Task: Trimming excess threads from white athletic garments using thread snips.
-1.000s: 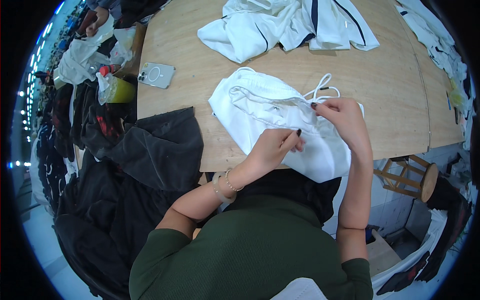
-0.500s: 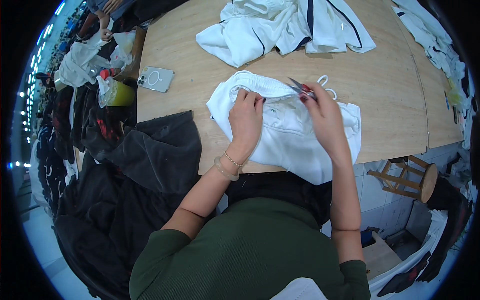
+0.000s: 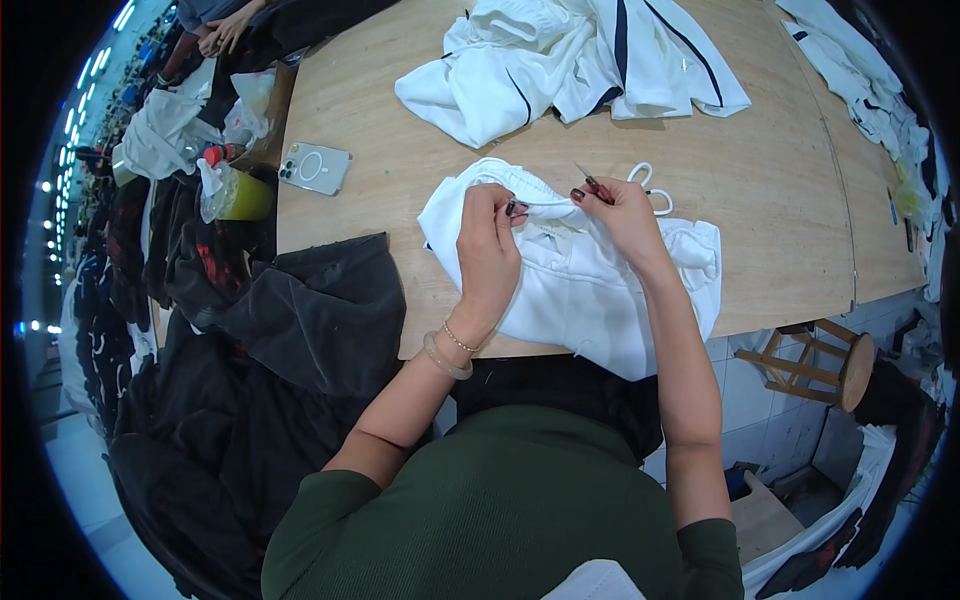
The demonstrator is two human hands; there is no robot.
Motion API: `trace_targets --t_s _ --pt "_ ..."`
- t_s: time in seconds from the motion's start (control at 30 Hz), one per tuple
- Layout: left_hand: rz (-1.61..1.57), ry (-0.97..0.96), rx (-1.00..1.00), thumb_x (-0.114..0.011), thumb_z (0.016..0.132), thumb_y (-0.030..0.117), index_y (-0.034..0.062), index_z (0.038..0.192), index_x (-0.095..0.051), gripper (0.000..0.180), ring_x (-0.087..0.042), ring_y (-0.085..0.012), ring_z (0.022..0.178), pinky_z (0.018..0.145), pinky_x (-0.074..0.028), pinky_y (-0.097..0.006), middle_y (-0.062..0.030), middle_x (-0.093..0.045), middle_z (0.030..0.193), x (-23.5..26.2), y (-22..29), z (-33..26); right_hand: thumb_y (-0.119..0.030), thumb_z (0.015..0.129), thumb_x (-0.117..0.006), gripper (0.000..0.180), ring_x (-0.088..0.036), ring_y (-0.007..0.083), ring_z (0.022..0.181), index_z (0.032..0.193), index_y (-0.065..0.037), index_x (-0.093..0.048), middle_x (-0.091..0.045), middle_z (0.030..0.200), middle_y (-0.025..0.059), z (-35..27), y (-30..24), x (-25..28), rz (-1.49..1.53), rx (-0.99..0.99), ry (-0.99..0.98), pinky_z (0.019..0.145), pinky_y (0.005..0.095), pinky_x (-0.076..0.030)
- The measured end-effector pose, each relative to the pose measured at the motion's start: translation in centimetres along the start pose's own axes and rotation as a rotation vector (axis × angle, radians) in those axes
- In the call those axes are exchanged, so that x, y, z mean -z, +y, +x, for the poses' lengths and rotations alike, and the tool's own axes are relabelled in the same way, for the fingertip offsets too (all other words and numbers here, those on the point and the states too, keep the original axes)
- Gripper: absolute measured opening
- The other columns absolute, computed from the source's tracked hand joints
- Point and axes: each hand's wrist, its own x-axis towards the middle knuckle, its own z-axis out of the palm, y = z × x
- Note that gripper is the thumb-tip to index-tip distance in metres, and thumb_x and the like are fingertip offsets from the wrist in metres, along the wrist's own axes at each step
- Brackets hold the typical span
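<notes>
White drawstring pants [image 3: 590, 290] lie bunched on the table in front of me, with the gathered elastic waistband toward the far side. My left hand [image 3: 488, 245] is closed in a pinch on the waistband near its left end. A small pair of scissors [image 3: 592, 180] is in my right hand [image 3: 630, 222], blades pointing up and left past the fingers; their handles are mostly hidden. The fingertips of that hand are close to the waistband, and whether they also grip it I cannot tell. Loops of white drawstring [image 3: 650, 185] stick out just beyond my right hand.
More white garments with dark stripes [image 3: 560, 70] are heaped at the table's far side. A phone [image 3: 316, 168] lies at the left edge, near a cup of yellow-green drink [image 3: 243, 195]. Dark cloth [image 3: 320, 300] hangs over the left corner. A wooden stool [image 3: 850, 370] stands right. Another person's hands [image 3: 230, 30] show far left.
My right hand has shifted slightly left, and the scissors' blades now look closer together. The left fingers have turned on the waistband. The whole view has moved slightly.
</notes>
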Motion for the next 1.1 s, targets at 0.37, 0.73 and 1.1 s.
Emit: trace_targets --t_s 0.37,0.73,1.1 --pt "0.108 -0.005 0.175 -0.062 0.088 0.002 -0.0085 0.094 -0.062 0.012 -0.062 -0.0160 0.078 0.068 -0.050 -0.026 -0.0121 -0.061 0.091 0.1 1.3 -0.6 -0.014 0.085 -0.066 0.020 -0.044 0.0067 0.060 0.080 0.005 -0.065 -0.057 0.064 -0.0004 -1.2 -0.7 -0.8 0.244 -0.142 0.086 0.056 0.0258 -0.037" --pt "0.000 -0.045 0.385 -0.062 0.089 0.008 -0.0093 0.084 -0.062 0.018 -0.063 -0.0132 0.072 0.063 -0.050 -0.027 -0.0092 -0.067 0.079 0.7 0.0 0.8 -0.014 0.085 -0.065 0.017 -0.051 0.0182 0.058 0.085 0.003 -0.062 -0.061 0.067 0.0130 -2.6 -1.6 -2.0 -0.112 -0.020 0.111 0.058 0.0318 -0.042" --pt "-0.530 -0.018 0.379 -0.049 0.096 0.002 -0.0040 0.092 -0.052 0.008 -0.065 -0.0149 0.088 0.080 -0.055 -0.027 -0.0090 -0.061 0.090 0.7 -0.1 -0.8 -0.023 0.096 -0.052 0.022 -0.042 0.0045 0.059 0.097 -0.002 -0.059 -0.051 0.066 -0.0020 -6.5 -4.2 -0.7 0.457 -0.122 0.078 0.053 0.0200 -0.033"
